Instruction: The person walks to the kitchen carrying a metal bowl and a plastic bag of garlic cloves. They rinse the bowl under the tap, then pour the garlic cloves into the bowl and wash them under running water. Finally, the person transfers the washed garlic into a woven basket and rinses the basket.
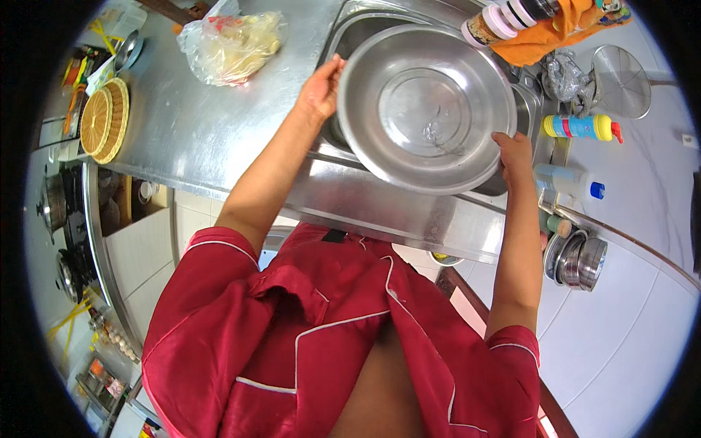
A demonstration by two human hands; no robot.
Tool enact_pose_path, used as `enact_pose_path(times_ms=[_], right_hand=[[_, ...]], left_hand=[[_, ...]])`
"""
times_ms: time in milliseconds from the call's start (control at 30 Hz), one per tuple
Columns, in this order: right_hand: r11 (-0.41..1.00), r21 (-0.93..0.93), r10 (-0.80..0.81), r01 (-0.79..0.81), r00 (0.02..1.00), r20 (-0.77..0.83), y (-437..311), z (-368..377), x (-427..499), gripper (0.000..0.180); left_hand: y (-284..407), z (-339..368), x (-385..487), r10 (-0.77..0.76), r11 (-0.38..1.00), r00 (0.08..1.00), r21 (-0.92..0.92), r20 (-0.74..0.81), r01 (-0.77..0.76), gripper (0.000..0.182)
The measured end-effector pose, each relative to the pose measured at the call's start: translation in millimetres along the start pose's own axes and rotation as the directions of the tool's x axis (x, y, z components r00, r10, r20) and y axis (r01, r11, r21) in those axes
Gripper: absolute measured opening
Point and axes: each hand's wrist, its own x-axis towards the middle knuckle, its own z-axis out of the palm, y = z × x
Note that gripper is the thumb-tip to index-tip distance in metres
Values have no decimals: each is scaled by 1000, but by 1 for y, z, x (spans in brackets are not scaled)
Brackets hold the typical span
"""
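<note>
A wide, round stainless-steel basin (424, 107) hangs over the sink (350, 33), tilted towards me. A little water shows in its bottom. With the thumb over the rim, my right hand (513, 153) grips its right side. My left hand (322, 90) holds the left edge, its fingertips partly hidden by the rim. Most of the sink's bowls is covered by the basin.
On the steel counter (181, 120) lies a clear plastic bag (235, 49) with pale contents. Wicker baskets (104, 123) stand at the far left. Right of the sink are a yellow-and-blue bottle (580, 127), a blue-capped bottle (569, 182), a wire strainer (621, 82) and an orange cloth (542, 41).
</note>
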Motion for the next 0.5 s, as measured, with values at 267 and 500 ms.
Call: enact_pose_path(times_ms=[267, 500], right_hand=[[909, -354, -313, 219, 920, -234, 2, 0, 4, 28], [836, -400, -489, 375, 839, -237, -9, 18, -15, 29]], left_hand=[[-78, -7, -4, -162, 970, 920, 116, -358, 216, 31], [-84, 4, -3, -235, 972, 943, -78, -238, 222, 37]])
